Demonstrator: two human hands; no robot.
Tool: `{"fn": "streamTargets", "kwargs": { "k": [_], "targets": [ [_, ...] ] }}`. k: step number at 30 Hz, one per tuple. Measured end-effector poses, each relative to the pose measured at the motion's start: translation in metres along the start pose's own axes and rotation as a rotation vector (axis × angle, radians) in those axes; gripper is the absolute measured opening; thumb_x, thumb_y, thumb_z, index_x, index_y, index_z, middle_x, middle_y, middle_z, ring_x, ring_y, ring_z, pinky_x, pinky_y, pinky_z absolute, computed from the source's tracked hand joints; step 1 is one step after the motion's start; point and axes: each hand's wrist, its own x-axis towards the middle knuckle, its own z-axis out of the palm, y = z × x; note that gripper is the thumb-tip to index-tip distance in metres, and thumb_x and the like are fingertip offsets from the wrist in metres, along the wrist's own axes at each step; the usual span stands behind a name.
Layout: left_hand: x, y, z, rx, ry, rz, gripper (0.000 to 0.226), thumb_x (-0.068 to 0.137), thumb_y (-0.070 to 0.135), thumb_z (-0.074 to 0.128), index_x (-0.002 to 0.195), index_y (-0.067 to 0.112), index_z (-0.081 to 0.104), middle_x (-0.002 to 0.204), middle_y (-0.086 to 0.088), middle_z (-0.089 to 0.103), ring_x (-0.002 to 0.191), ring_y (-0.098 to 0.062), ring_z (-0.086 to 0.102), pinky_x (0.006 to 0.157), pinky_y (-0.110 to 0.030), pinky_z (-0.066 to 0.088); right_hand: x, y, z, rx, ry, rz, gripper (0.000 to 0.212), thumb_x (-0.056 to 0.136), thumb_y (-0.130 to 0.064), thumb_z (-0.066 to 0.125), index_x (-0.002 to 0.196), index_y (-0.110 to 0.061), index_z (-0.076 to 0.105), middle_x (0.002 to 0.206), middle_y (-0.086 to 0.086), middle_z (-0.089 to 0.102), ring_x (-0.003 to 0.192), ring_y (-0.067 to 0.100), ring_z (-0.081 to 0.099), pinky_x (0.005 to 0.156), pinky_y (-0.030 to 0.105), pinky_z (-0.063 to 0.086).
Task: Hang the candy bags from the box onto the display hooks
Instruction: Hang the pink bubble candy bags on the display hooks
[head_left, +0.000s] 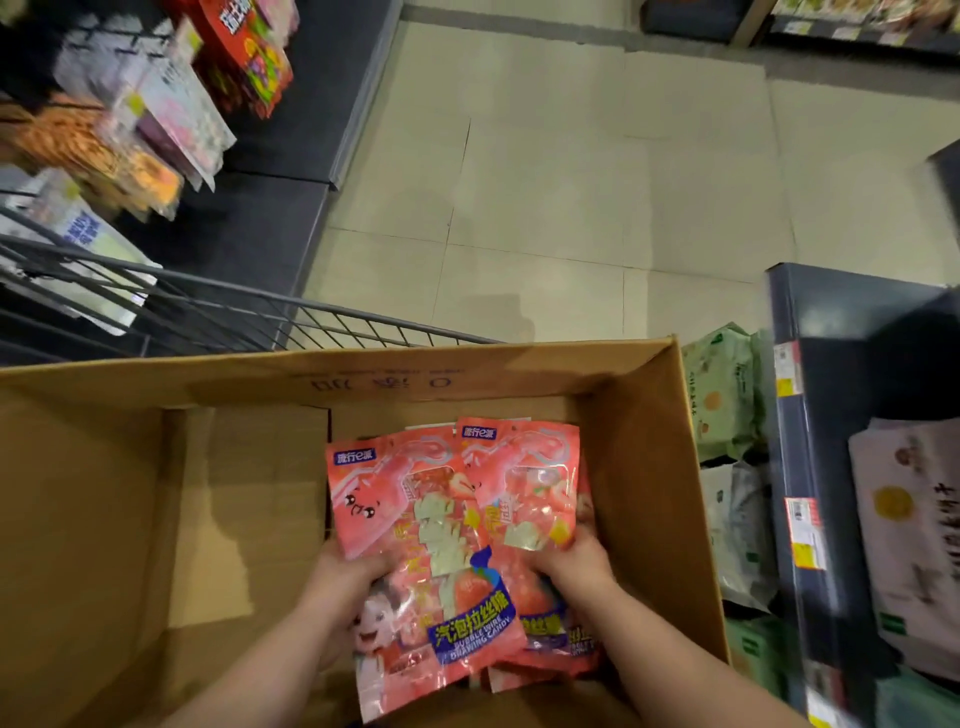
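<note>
A large open cardboard box (644, 467) fills the lower part of the head view. Inside it lie several pink strawberry candy bags (415, 519) in a loose stack toward the box's right side. My left hand (348, 582) grips the left edge of the front bag. On the stack's right side, my right hand (576, 566) holds the bags behind it. Both hands are low inside the box. At the upper left, snack bags hang on the display hooks (171, 109), well apart from my hands.
The box rests in a wire shopping cart (218, 312). A dark shelf unit (810, 415) with green and white packs stands at the right. Pale floor tiles (571, 182) stretch ahead. Dark shelving base runs along the left.
</note>
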Motion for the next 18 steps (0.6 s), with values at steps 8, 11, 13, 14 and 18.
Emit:
{"fn": "streamTargets", "kwargs": {
  "k": [8,11,13,14,18],
  "targets": [
    [-0.023,0.011,-0.027,-0.049,0.091,0.092,0.030,0.083,-0.011,0.063,0.101,0.010,0.053,0.091,-0.026,0.067,0.058,-0.031,0.063,0.052,-0.036,0.054,-0.028,-0.020,0.013,0.101,-0.148,-0.135,0.017,0.089,-0.007,0.063,0.104,-0.014,0.061,0.093,0.003,0.070,0.087,0.022,0.067,0.079,0.037,0.056],
    [-0.041,0.012,-0.041,-0.108,0.140,0.123,0.033,0.080,-0.005,0.069,0.102,0.014,0.053,0.105,-0.026,0.068,0.091,-0.040,0.066,0.088,-0.055,0.052,-0.040,-0.034,0.017,0.037,-0.142,-0.213,0.018,0.084,-0.010,0.068,0.102,-0.012,0.065,0.096,0.009,0.072,0.092,0.029,0.068,0.090,0.046,0.053],
    [-0.052,0.008,-0.054,-0.141,0.144,0.116,0.039,0.078,-0.005,0.070,0.111,0.008,0.054,0.109,-0.032,0.064,0.099,-0.047,0.063,0.096,-0.062,0.046,-0.049,-0.046,0.019,0.014,-0.176,-0.262,0.017,0.084,-0.012,0.068,0.100,-0.016,0.066,0.096,0.006,0.072,0.090,0.024,0.068,0.089,0.042,0.054],
    [-0.056,0.006,-0.060,-0.153,0.150,0.122,0.042,0.077,-0.006,0.071,0.114,0.006,0.055,0.109,-0.035,0.063,0.098,-0.051,0.062,0.094,-0.063,0.044,-0.055,-0.052,0.021,0.003,-0.194,-0.295,0.017,0.085,-0.011,0.067,0.100,-0.018,0.065,0.096,0.004,0.072,0.089,0.021,0.067,0.089,0.040,0.054],
    [-0.080,0.001,-0.086,-0.166,0.230,0.240,0.044,0.072,-0.003,0.077,0.112,0.006,0.061,0.096,-0.016,0.070,0.072,-0.025,0.061,0.079,-0.049,0.054,-0.082,-0.077,0.027,-0.035,-0.217,-0.460,0.015,0.086,-0.008,0.065,0.085,-0.023,0.064,0.086,-0.001,0.070,0.081,0.016,0.065,0.076,0.031,0.054]
  ]
}}
